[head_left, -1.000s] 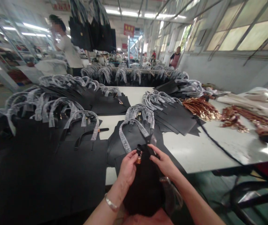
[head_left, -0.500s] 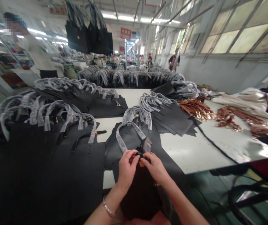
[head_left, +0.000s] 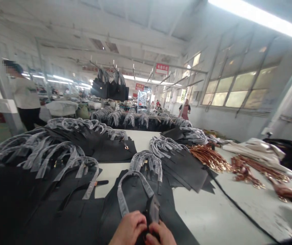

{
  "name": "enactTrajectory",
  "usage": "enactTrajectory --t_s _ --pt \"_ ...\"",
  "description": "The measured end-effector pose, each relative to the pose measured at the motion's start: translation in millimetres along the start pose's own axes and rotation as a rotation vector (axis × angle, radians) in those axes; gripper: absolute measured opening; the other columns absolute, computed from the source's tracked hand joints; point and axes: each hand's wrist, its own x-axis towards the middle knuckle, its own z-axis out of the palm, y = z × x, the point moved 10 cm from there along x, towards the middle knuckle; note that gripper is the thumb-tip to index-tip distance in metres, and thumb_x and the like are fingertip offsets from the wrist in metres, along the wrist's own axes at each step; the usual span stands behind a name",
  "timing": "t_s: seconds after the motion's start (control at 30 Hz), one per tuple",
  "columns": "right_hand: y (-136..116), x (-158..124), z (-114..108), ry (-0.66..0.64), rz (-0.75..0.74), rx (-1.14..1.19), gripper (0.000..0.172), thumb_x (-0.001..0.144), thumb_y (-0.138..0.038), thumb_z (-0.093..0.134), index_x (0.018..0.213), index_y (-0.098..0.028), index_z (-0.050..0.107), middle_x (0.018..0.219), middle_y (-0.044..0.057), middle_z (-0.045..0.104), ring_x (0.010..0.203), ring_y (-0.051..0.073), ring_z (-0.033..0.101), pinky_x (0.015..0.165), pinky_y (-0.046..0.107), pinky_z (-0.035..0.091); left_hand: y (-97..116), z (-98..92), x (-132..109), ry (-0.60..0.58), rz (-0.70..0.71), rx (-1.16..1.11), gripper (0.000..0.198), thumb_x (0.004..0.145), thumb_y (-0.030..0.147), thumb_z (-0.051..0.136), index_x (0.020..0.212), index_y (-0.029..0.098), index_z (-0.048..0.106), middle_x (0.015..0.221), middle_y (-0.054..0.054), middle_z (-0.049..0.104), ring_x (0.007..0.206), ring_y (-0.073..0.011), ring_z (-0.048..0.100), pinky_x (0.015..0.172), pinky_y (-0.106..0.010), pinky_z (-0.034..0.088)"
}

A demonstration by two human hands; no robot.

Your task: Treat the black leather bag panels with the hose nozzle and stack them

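At the bottom of the head view, my left hand (head_left: 131, 227) and my right hand (head_left: 162, 234) are close together, fingers bent and pinched on a black leather strap (head_left: 153, 208). A wide, shiny part of the strap stands up between them. Beneath lies a black bag panel (head_left: 112, 204) with a handle (head_left: 135, 174) wrapped in clear plastic, arching just beyond my hands. The fingertips and the lower part of the strap are partly hidden by my fingers and the frame edge.
Stacked black bag panels with plastic-wrapped handles (head_left: 44, 153) cover the left. More panels (head_left: 186, 166) lie right of centre on the white table (head_left: 196, 211). Brown straps (head_left: 209, 157) with gold hardware and a black cord (head_left: 234, 200) are farther right. A person (head_left: 26, 92) stands at far left.
The camera has tilted up, so my hands and the table sit lower in view. Both hands stay on the strap. The person at left has turned and moved.
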Motion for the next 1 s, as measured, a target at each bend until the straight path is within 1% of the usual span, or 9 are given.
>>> enactTrajectory --t_s 0.17,0.27,0.37,0.5,0.63,0.73,0.87,0.93,1.0 --pt "-15 -8 -6 -0.007 0.047 0.035 0.009 0.079 -0.018 0.056 0.08 -0.019 0.065 0.091 0.006 0.063 0.088 0.02 0.061 0.08 0.024 0.043 -7 -0.6 -4 0.05 0.002 -0.146 0.02 0.084 0.028 0.049 0.071 0.017 0.06 0.074 -0.003 0.062 0.072 -0.0159 0.056 0.066 -0.024 0.038" --pt "-29 -13 -20 0.033 0.061 0.106 0.009 0.08 -0.018 0.056 0.076 -0.018 0.064 0.088 0.005 0.062 0.088 0.019 0.061 0.081 0.024 0.042 -27 6.6 -9 0.151 -0.097 -0.448 0.033 0.084 0.047 0.051 0.071 0.017 0.056 0.066 -0.001 0.058 0.065 -0.0158 0.054 0.062 -0.025 0.041" --pt "-39 -18 -29 0.071 0.054 0.168 0.012 0.081 -0.018 0.056 0.07 -0.019 0.062 0.085 0.004 0.062 0.087 0.018 0.061 0.08 0.024 0.041 -48 28.8 -19 0.235 -0.268 -0.826 0.044 0.073 0.061 0.062 0.072 0.018 0.055 0.065 0.0 0.058 0.065 -0.0165 0.056 0.061 -0.026 0.046" --pt "-38 -21 -29 0.093 0.062 0.216 0.012 0.081 -0.019 0.057 0.07 -0.019 0.063 0.086 0.003 0.063 0.087 0.018 0.061 0.08 0.024 0.041 -57 58.4 -33 0.34 -0.42 -1.21 0.049 0.061 0.06 0.074 0.079 0.016 0.06 0.076 -0.002 0.062 0.074 -0.018 0.06 0.066 -0.029 0.052" --pt "-34 -21 -25 0.11 0.062 0.207 0.008 0.081 -0.02 0.058 0.079 -0.019 0.066 0.088 0.004 0.062 0.087 0.018 0.061 0.079 0.025 0.042 -62 75.8 -43 0.406 -0.505 -1.36 0.046 0.057 0.05 0.082 0.077 0.015 0.061 0.071 -0.002 0.062 0.068 -0.0165 0.062 0.061 -0.026 0.052" --pt "-31 -21 -22 0.106 0.07 0.206 0.008 0.08 -0.021 0.059 0.077 -0.019 0.066 0.087 0.003 0.061 0.086 0.018 0.061 0.079 0.025 0.043 -66 95.3 -46 0.341 -0.628 -1.463 0.036 0.065 0.04 0.08 0.082 0.015 0.061 0.067 -0.002 0.063 0.057 -0.0145 0.061 0.051 -0.023 0.048" --pt "-31 -23 -19 0.095 0.087 0.214 0.007 0.078 -0.02 0.06 0.079 -0.02 0.067 0.09 0.004 0.063 0.087 0.018 0.063 0.081 0.025 0.045 -63 124.2 -52 0.064 -0.824 -1.559 0.029 0.083 0.038 0.064 0.073 0.012 0.06 0.05 -0.002 0.054 0.041 -0.0103 0.05 0.04 -0.018 0.038" --pt "-32 -24 -20 0.104 0.075 0.203 0.009 0.078 -0.022 0.059 0.081 -0.02 0.068 0.093 0.005 0.065 0.09 0.02 0.063 0.083 0.027 0.046 -59 127.3 -52 -0.052 -0.843 -1.575 0.037 0.088 0.04 0.057 0.066 0.011 0.059 0.044 0.0 0.047 0.035 -0.0074 0.042 0.036 -0.016 0.029" --pt "-30 -25 -28 0.134 0.059 0.21 0.018 0.08 -0.025 0.058 0.094 -0.021 0.069 0.102 0.006 0.068 0.098 0.022 0.063 0.089 0.03 0.046 -56 122.4 -51 -0.091 -0.816 -1.585 0.039 0.089 0.039 0.054 0.064 0.009 0.059 0.044 0.0 0.046 0.033 -0.0051 0.037 0.033 -0.015 0.023"
